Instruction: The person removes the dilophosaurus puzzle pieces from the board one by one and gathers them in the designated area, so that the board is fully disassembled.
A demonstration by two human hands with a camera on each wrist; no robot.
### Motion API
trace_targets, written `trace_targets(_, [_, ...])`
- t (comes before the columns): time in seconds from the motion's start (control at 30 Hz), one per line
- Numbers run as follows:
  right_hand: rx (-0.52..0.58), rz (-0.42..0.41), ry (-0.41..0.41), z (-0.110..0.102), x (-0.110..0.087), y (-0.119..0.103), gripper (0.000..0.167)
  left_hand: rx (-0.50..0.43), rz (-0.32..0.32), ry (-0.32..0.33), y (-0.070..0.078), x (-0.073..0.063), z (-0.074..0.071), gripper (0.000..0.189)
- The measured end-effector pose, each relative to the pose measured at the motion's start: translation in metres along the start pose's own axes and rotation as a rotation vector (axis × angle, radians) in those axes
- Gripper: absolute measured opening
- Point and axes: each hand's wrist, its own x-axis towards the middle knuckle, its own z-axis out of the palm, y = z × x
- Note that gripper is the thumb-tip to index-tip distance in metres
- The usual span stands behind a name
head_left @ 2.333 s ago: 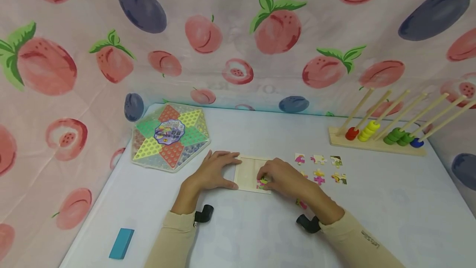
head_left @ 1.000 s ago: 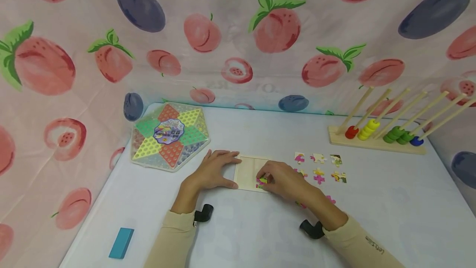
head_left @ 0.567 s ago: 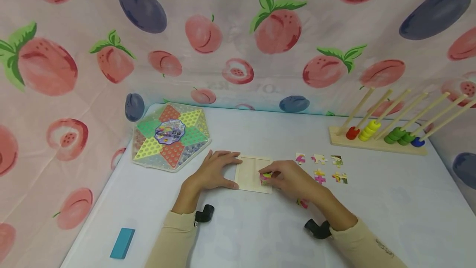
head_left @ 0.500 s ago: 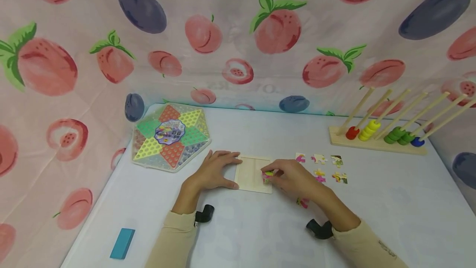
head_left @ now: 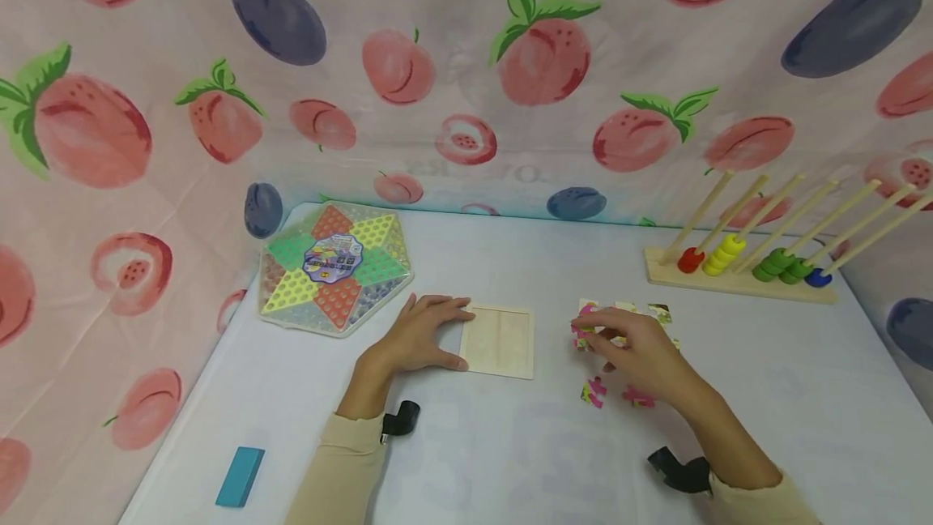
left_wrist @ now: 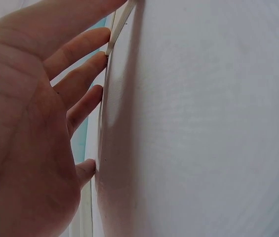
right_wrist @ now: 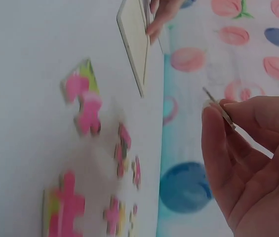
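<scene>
A shallow wooden puzzle tray (head_left: 498,343) lies on the white table with its bare inside showing. My left hand (head_left: 417,336) rests at its left side, thumb and index finger spread to the two left corners; the left wrist view shows the fingers (left_wrist: 87,101) fairly straight. Over the loose jigsaw pieces to the right, my right hand (head_left: 641,349) pinches a jigsaw piece (right_wrist: 222,111) between thumb and fingertips, seen edge-on and raised in the right wrist view. Two pink pieces, one with green (head_left: 594,392) and one plainer (head_left: 639,398), lie below this hand, which partly hides the others.
A hexagonal Chinese checkers set (head_left: 335,267) sits at the back left. At the back right stands a wooden bead rack (head_left: 736,286) with upright rods and coloured beads. A blue block (head_left: 240,477) lies front left. Fruit-printed cloth (head_left: 466,63) hangs behind the table.
My right hand has lifted the jigsaw piece off the tray's lower right corner and carried it right, over the loose pieces. My left hand has stayed at the tray's left side.
</scene>
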Motion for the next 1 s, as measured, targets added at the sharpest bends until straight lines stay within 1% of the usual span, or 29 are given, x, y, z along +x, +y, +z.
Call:
trace_targets(0.07, [-0.017, 0.026, 0.024, -0.008, -0.009, 0.006, 0.027, 0.004, -0.001, -0.004, 0.000, 0.000, 0.000, 0.074])
trace_targets(0.13, [-0.061, 0.054, 0.051, -0.015, -0.018, 0.012, 0.028, 0.008, -0.003, -0.008, 0.001, 0.001, 0.000, 0.074])
trace_targets(0.23, [-0.105, 0.109, 0.068, -0.025, -0.033, 0.020, 0.030, 0.011, -0.005, -0.012, 0.002, 0.001, 0.000, 0.075])
trace_targets(0.37, [-0.128, 0.177, 0.096, -0.037, -0.050, 0.032, 0.032, 0.009, -0.012, -0.013, 0.003, 0.001, -0.001, 0.075])
trace_targets(0.5, [-0.158, 0.188, 0.165, -0.047, -0.063, 0.045, 0.031, 0.009, -0.016, -0.010, 0.003, 0.000, -0.001, 0.075])
trace_targets(0.57, [-0.171, 0.198, 0.185, -0.049, -0.068, 0.050, 0.030, 0.009, -0.015, -0.008, 0.003, 0.000, -0.001, 0.075])
trace_targets(0.63, [-0.182, 0.231, 0.182, -0.050, -0.072, 0.055, 0.029, 0.008, -0.013, -0.007, 0.002, 0.000, -0.001, 0.075])
trace_targets(0.77, [-0.199, 0.313, 0.131, -0.049, -0.077, 0.065, 0.027, 0.006, -0.007, -0.006, 0.001, 0.000, 0.000, 0.075])
trace_targets(0.93, [-0.185, 0.419, 0.078, -0.044, -0.076, 0.076, 0.030, 0.004, -0.014, -0.011, 0.000, 0.001, 0.001, 0.075])
trace_targets(1.0, [-0.178, 0.447, 0.065, -0.042, -0.076, 0.080, 0.033, 0.009, -0.015, -0.011, 0.000, 0.001, 0.001, 0.075])
